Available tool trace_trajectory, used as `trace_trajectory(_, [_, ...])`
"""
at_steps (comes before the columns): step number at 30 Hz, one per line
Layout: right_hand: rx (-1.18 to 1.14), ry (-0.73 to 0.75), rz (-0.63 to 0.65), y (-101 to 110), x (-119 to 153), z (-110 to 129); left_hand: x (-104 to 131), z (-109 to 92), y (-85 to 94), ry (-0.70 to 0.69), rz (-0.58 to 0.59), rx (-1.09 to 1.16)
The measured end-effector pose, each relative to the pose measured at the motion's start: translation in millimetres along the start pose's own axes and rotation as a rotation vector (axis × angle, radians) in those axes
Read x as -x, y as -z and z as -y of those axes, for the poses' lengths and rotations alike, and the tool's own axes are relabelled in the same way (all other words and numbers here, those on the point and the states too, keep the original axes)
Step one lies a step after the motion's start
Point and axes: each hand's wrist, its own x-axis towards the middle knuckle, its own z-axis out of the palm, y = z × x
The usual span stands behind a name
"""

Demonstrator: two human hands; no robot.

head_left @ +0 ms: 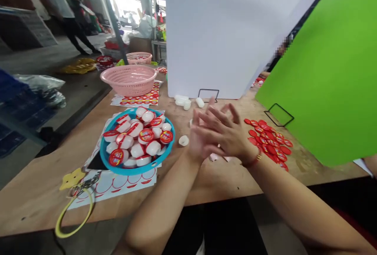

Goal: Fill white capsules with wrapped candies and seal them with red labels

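Observation:
My left hand and my right hand are raised over the middle of the wooden table, palms close together and fingers spread and overlapping. Nothing shows in either one. Beneath them lie small pinkish pieces, partly hidden. Just left of my hands is a small white cup-like piece. Several white pieces lie behind them, near the white board. To the left stands a blue basket filled with white containers with red lids. A pile of red discs is spread to the right of my hands.
A tall white board and a green board stand at the back and right on wire stands. Pink baskets sit at the back left. A yellow ring with a star tag lies front left. A person stands far left.

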Motion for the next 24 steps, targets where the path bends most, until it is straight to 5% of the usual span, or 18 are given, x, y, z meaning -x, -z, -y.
trace_trajectory(3, [-0.068,-0.306,-0.049,-4,-10,-39,17,-4,16.6,-0.053,-0.143,-0.092])
trace_trajectory(5, [-0.127,-0.433,-0.004,-9,-10,-62,34,3,26.8,-0.032,-0.115,-0.340])
trace_trajectory(8, [-0.058,-0.328,0.301,-23,5,-80,66,30,33.1,0.144,-0.075,-0.791])
trace_trajectory(12, [-0.007,-0.257,0.564,-45,31,-76,96,63,26.3,0.136,0.105,-1.041])
trace_trajectory(20, [-0.018,-0.404,0.476,-59,31,-55,93,84,25.4,0.301,0.117,-1.019])
trace_trajectory(24, [0.011,-0.473,0.520,-62,28,-43,89,90,32.2,0.271,0.095,-0.890])
